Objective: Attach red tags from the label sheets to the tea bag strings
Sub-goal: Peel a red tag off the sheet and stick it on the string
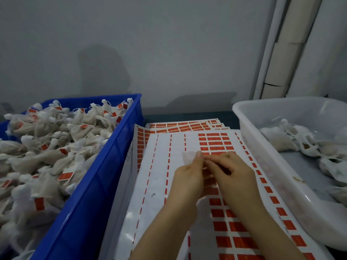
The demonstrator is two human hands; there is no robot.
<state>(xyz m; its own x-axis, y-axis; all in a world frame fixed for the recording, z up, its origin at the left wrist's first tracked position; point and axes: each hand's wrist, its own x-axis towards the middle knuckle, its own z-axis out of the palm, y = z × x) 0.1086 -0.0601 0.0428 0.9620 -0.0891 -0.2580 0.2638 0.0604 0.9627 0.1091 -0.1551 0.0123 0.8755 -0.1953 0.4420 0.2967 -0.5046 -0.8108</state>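
Person showing two bare hands, left hand (187, 177) and right hand (232, 175) both showing short, plain fingernails (199, 154), bare forearms (169, 222) showing behind the wrists

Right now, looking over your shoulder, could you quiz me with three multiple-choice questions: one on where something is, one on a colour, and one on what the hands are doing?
1. Where do the tea bags that already carry red tags lie?
A) in the blue crate at the left
B) on the floor
C) in a cardboard box

2. What colour are the tags left on the top label sheet?
A) green
B) red
C) yellow

3. What are the left hand and right hand doing?
A) lying flat
B) reaching away
C) pinching a small white piece above the sheet

Answers: 1 A, since the tagged bags are heaped in the crate. 2 B, since red rectangles fill the sheet's right columns. 3 C, since the fingertips of both hands meet at the piece.
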